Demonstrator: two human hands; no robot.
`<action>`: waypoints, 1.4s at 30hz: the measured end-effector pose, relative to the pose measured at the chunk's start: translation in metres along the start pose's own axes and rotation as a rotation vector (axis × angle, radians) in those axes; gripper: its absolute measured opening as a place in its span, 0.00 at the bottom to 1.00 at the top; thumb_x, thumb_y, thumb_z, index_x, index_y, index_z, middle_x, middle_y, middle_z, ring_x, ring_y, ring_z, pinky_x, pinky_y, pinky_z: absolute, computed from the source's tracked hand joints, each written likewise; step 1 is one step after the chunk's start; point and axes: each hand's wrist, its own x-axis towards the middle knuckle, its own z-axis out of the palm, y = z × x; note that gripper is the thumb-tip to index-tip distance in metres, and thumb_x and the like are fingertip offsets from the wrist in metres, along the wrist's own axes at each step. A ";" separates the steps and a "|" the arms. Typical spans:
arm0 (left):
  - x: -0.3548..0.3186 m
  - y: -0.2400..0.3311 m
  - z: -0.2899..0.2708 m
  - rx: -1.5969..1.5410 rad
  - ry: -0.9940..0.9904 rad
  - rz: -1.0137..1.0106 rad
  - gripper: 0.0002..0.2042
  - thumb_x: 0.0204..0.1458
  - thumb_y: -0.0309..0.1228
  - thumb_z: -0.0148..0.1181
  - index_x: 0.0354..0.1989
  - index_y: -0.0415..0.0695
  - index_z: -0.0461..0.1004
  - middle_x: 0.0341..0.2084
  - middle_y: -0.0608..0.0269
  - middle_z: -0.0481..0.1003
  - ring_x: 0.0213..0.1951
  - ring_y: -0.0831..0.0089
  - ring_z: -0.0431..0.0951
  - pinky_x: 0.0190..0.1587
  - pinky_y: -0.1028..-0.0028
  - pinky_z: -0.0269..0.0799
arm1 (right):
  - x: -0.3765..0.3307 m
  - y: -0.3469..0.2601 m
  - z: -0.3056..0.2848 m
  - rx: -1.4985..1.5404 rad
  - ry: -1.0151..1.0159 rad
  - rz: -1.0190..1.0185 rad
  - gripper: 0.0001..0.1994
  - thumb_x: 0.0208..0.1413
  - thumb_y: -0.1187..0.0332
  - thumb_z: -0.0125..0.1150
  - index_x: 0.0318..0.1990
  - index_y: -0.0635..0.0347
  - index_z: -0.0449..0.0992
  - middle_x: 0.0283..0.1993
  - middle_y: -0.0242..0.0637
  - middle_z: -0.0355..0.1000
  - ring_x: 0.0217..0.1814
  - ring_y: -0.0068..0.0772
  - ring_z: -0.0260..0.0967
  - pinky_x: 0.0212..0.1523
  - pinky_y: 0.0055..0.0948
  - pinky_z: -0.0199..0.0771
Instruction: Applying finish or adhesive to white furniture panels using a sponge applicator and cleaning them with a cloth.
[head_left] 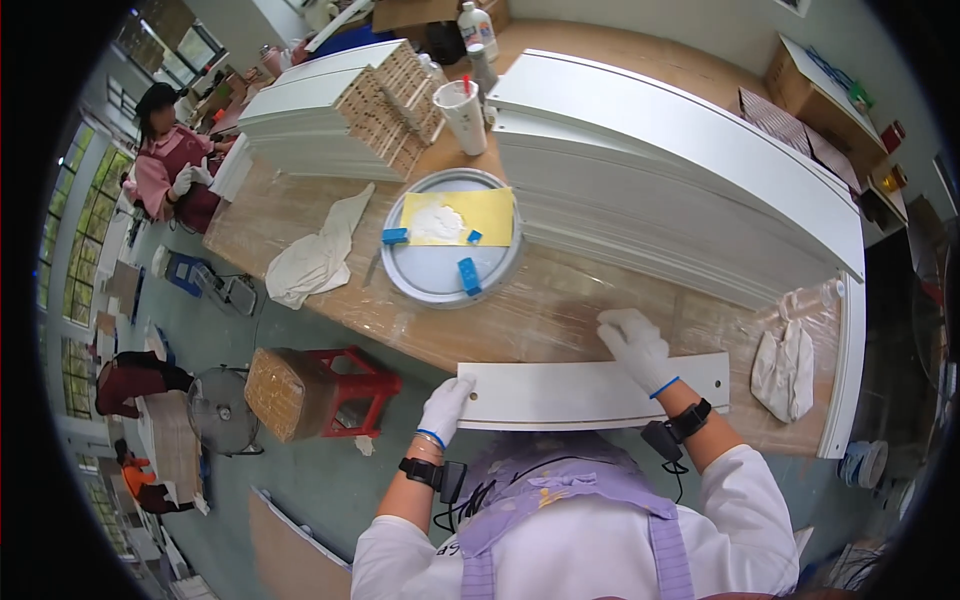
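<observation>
Film-covered workbench [420, 330]; white drilled panel [560, 395] runs from left hand [447, 408], fingers closed on its end, beneath right hand [637, 350], grip unclear; board stack [640, 190] beyond fingers, done or waiting unclear; held panel likely mid-work

The place is a workshop, much like a factory hall. Thick stacks of white boards [640, 190] take up much of a table [420, 330] wrapped in clear film, and a single board [560, 400] is at its near edge. A co-worker [165, 165] in an apron and gloves stands beyond; two others [135, 385] are farther off, near a large fan [222, 410], on a green floor [222, 335] beside paned windows [95, 205].
</observation>
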 end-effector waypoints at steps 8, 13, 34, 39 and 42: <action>0.017 -0.040 -0.010 0.360 -0.154 0.366 0.15 0.62 0.41 0.43 0.46 0.48 0.74 0.41 0.48 0.76 0.47 0.48 0.75 0.50 0.58 0.71 | 0.099 -0.144 0.142 -0.215 -0.109 0.081 0.24 0.49 0.48 0.66 0.43 0.59 0.72 0.43 0.49 0.73 0.50 0.54 0.73 0.45 0.49 0.75; 0.010 -0.011 -0.010 0.144 -0.273 0.071 0.28 0.60 0.55 0.43 0.44 0.39 0.76 0.39 0.46 0.78 0.43 0.50 0.77 0.49 0.63 0.69 | 0.104 -0.114 0.190 -0.434 0.099 -0.024 0.24 0.50 0.48 0.65 0.43 0.60 0.73 0.42 0.50 0.72 0.45 0.54 0.72 0.47 0.51 0.71; 0.042 -0.035 0.020 0.457 0.155 0.031 0.40 0.65 0.61 0.25 0.44 0.35 0.78 0.40 0.43 0.79 0.46 0.46 0.77 0.51 0.57 0.68 | -0.134 0.029 -0.085 1.656 0.142 0.194 0.24 0.57 0.65 0.64 0.61 0.53 0.67 0.53 0.40 0.70 0.48 0.32 0.69 0.48 0.31 0.70; 0.037 -0.025 0.032 0.401 0.221 -0.003 0.41 0.64 0.62 0.30 0.50 0.32 0.76 0.42 0.48 0.80 0.45 0.54 0.78 0.51 0.62 0.69 | -0.186 0.070 -0.153 1.162 0.410 0.506 0.24 0.58 0.64 0.62 0.61 0.62 0.68 0.48 0.37 0.72 0.43 0.29 0.70 0.42 0.27 0.71; 0.038 -0.019 0.031 0.496 0.292 -0.018 0.42 0.63 0.64 0.30 0.49 0.31 0.76 0.41 0.48 0.81 0.45 0.56 0.78 0.51 0.64 0.70 | -0.214 0.110 -0.163 0.303 0.583 0.619 0.23 0.59 0.60 0.63 0.57 0.63 0.71 0.42 0.39 0.75 0.40 0.34 0.73 0.43 0.32 0.74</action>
